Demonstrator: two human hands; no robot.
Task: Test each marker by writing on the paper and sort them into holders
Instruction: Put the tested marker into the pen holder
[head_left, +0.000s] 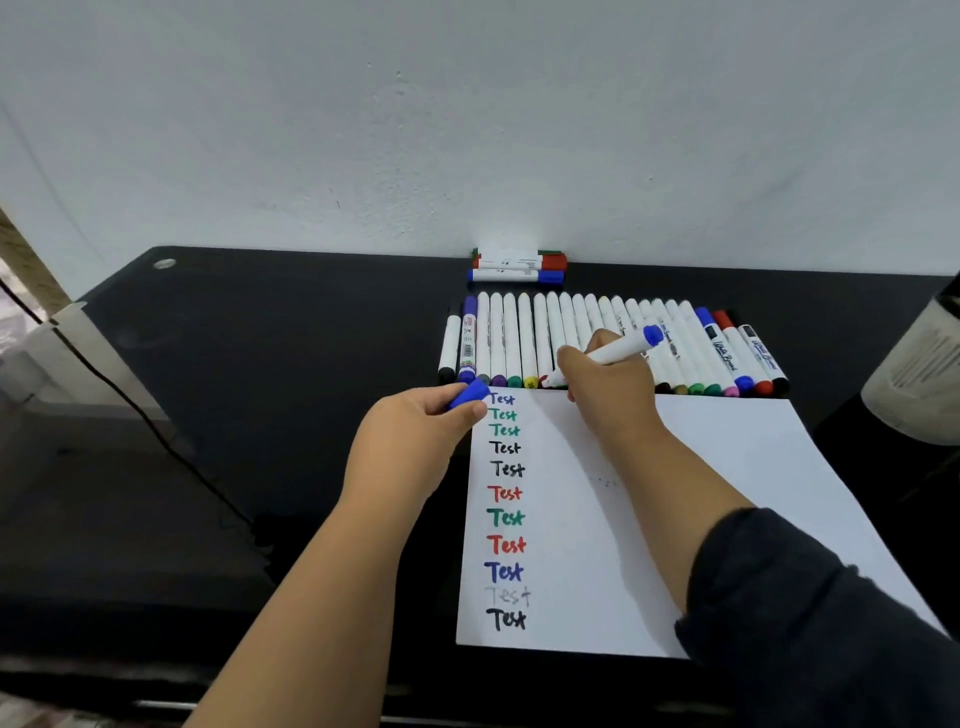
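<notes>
Fingertips of the right hand (605, 387) are hidden behind its knuckles, curled round a white marker (618, 349) with a blue end, at the far edge of the paper (727, 467). The left hand (415, 441) pinches a blue cap (469, 394) just left of the sheet. Smooth white markers (524, 338) lie in a row beyond; a small pile (517, 266) sits by the wall.

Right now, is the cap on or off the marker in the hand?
Off. The left hand pinches the blue cap, apart from the marker that the right hand grips.
</notes>
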